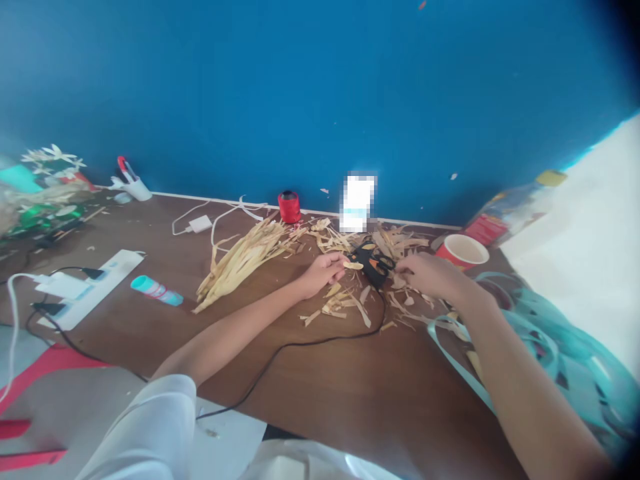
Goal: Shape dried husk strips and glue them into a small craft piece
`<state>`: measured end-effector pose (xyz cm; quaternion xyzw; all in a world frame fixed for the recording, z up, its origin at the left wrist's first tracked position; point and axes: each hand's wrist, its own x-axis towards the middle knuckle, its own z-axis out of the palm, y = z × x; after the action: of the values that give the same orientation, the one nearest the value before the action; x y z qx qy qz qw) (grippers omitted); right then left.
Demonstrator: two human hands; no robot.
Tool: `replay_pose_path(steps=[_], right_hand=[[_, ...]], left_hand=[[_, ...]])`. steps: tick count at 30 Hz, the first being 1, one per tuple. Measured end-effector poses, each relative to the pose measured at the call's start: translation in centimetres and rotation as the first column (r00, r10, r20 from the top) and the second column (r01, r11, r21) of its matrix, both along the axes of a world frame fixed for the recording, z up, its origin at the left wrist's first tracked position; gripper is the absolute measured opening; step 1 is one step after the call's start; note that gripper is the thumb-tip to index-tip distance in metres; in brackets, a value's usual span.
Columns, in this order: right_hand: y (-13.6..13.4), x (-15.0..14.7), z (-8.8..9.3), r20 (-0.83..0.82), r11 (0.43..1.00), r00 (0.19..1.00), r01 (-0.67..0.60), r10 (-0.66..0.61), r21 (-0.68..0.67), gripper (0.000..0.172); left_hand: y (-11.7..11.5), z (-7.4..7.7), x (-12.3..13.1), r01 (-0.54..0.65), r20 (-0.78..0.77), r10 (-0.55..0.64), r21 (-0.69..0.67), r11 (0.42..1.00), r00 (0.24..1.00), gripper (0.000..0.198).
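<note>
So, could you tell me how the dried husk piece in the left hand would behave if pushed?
The husk piece, pinched by the left hand, looks thin and dry, so it is probably very light and brittle. The scraps scattered nearby suggest it splits easily. Being flat, it would likely slide, not roll.

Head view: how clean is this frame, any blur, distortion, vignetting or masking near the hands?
Head view: soft overall, so the left hand, its pale husk piece and the right hand at the black corded tool lack detail; wide-angle bowing curves the table; dark vignette in the right corners; one pixelated patch against the blue wall; even light, no glare.
</note>
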<state>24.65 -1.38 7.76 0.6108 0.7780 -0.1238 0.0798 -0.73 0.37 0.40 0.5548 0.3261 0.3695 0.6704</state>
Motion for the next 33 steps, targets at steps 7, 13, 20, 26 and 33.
replay_pose_path(steps=[7,13,20,26,33], right_hand=[[0.7,1.2,-1.9,0.009,1.0,1.0,0.01,-0.01,0.003,0.034],[0.9,1.7,-2.8,-0.048,0.999,0.998,0.045,-0.046,-0.02,0.037],[0.0,0.4,-0.2,-0.079,0.993,0.992,0.089,-0.095,-0.076,0.014],[-0.5,-0.2,0.9,-0.177,0.999,0.984,0.033,-0.031,0.007,0.018],[-0.2,-1.1,0.8,-0.28,0.997,0.96,0.035,-0.016,0.065,0.021]], left_hand=[[-0.3,0.4,0.0,0.011,-0.008,-0.012,-0.005,1.0,1.0,0.038],[-0.3,0.0,0.0,-0.007,-0.015,0.007,-0.001,1.0,1.0,0.039],[-0.4,0.2,-0.1,0.011,-0.006,-0.011,-0.007,1.0,1.0,0.038],[-0.4,0.5,-0.1,0.011,-0.012,-0.011,-0.025,1.0,1.0,0.039],[-0.1,0.0,-0.2,0.03,-0.004,-0.03,-0.024,0.999,1.0,0.038]])
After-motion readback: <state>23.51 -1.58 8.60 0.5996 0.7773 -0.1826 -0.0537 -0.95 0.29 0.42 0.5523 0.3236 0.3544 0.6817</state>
